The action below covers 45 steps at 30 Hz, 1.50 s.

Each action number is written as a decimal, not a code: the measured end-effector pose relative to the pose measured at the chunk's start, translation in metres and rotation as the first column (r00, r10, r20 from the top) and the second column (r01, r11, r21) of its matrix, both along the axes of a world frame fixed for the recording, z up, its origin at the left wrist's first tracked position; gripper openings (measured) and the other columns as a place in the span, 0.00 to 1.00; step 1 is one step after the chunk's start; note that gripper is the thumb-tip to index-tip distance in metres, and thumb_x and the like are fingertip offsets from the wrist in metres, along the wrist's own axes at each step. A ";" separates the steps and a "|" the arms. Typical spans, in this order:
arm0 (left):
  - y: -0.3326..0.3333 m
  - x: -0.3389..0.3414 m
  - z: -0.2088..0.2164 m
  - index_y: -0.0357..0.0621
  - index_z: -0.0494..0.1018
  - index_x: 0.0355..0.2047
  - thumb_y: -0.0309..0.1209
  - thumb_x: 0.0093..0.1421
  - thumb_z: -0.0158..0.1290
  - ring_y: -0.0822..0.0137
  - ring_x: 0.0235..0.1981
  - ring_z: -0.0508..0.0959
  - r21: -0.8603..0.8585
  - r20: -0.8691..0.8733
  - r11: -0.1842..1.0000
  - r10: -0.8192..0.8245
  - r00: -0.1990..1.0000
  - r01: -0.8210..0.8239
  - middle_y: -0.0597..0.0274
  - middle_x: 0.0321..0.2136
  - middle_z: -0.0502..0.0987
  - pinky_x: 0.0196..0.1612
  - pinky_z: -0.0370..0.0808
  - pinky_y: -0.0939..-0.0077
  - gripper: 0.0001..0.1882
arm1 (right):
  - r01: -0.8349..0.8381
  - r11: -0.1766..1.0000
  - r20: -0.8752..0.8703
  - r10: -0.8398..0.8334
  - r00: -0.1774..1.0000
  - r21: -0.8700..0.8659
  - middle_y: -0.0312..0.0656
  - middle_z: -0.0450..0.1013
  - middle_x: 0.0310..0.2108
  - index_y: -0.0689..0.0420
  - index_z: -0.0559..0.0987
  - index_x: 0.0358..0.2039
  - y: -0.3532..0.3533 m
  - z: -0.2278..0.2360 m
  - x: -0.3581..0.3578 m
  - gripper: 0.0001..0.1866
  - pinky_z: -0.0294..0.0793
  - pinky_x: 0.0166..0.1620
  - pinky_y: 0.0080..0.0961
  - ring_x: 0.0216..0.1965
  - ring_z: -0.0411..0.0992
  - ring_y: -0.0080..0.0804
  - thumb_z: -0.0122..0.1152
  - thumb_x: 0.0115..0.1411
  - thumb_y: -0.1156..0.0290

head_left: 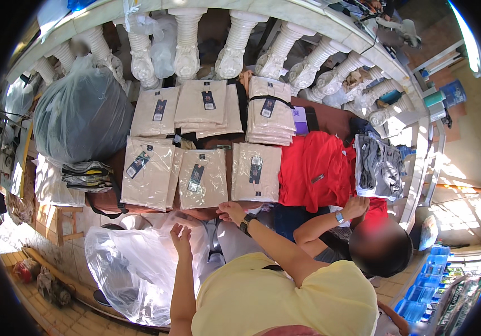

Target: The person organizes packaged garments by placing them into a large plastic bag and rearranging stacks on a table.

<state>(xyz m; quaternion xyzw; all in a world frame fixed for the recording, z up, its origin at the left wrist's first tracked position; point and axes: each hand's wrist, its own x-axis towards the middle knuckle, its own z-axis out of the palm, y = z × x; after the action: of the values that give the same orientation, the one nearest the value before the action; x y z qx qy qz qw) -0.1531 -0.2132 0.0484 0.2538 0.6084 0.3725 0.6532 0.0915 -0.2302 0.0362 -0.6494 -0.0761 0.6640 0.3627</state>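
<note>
My left hand [181, 238] is raised in front of the table with its fingers apart and nothing in it. Beside it is a big clear plastic bag [123, 263]. My right hand [231, 212], below a dark wristwatch [246, 223], hovers at the table's near edge, its fingers loosely bent and apart, with nothing visible between them. Just beyond it lie a tagged beige garment in a clear packet [203, 187] and another beige packet [256, 182]. A third beige packet [146, 185] lies farther left, overlapping others.
More beige packets [198, 115] lie in the back row, one stack [268, 131] strapped in black. Red garments [316, 162] and grey packaged ones [379, 159] are at right, by a co-worker's hand [355, 207]. A bulky filled bag [81, 117] and white balusters [187, 53] border the table.
</note>
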 end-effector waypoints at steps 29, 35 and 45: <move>0.017 -0.001 0.011 0.40 0.60 0.54 0.31 0.60 0.53 0.73 0.33 0.74 -0.021 0.124 0.999 -0.024 0.992 0.027 0.59 0.44 0.69 0.35 0.69 0.82 0.23 | -0.027 1.000 -0.006 0.027 1.000 0.010 0.36 0.75 0.39 0.53 0.71 0.46 0.016 0.023 -0.004 0.14 0.73 0.36 0.19 0.31 0.72 0.20 0.55 0.62 0.61; 0.017 -0.004 0.012 0.38 0.59 0.54 0.33 0.61 0.53 0.73 0.34 0.74 -0.005 0.136 0.999 -0.046 0.990 0.047 0.58 0.45 0.69 0.35 0.70 0.82 0.25 | -0.018 0.998 -0.035 0.021 0.999 0.068 0.38 0.75 0.41 0.54 0.70 0.47 0.020 0.036 -0.008 0.15 0.73 0.38 0.19 0.33 0.73 0.21 0.54 0.63 0.62; 0.016 -0.007 0.021 0.41 0.61 0.53 0.32 0.60 0.54 0.74 0.33 0.74 -0.041 0.139 0.998 -0.039 0.989 0.045 0.61 0.44 0.69 0.35 0.69 0.83 0.23 | 0.228 0.572 -0.330 0.081 0.940 0.788 0.47 0.62 0.58 0.58 0.60 0.60 0.079 0.234 -0.005 0.25 0.61 0.59 0.31 0.57 0.64 0.37 0.49 0.65 0.64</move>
<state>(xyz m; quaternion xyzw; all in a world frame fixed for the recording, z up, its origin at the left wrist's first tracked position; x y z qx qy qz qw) -0.1602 -0.1974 0.0693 0.2257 0.5641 0.3618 0.7071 0.0865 -0.1510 0.2700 -0.2905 -0.2839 0.6364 0.6557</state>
